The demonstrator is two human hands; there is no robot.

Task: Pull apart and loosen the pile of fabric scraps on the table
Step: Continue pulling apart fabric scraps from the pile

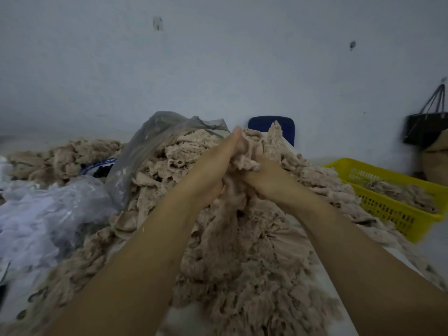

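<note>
Left of the left hand (213, 166) — crumpled clear plastic bags (48, 209). Left hand and right hand (269, 177) meet close together, both gripping one beige clump (244, 151) raised above the pile of fabric scraps (242, 258) spread beneath them. Right of the right hand — yellow basket (388, 212), scraps inside.

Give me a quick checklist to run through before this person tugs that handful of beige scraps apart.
1. Shared hold: ok. The left hand and right hand grip one clump of scraps.
2. Clump free of the pile: not ok. It trails down into it.
3. Grey plastic bag clear of the grip: cannot tell. Its edge lies close behind the left hand.
4. Yellow basket out of the way: ok. It sits off to the right, apart from the right hand.
5. Depth of the right fingers' hold: cannot tell. They are buried in fabric.
</note>
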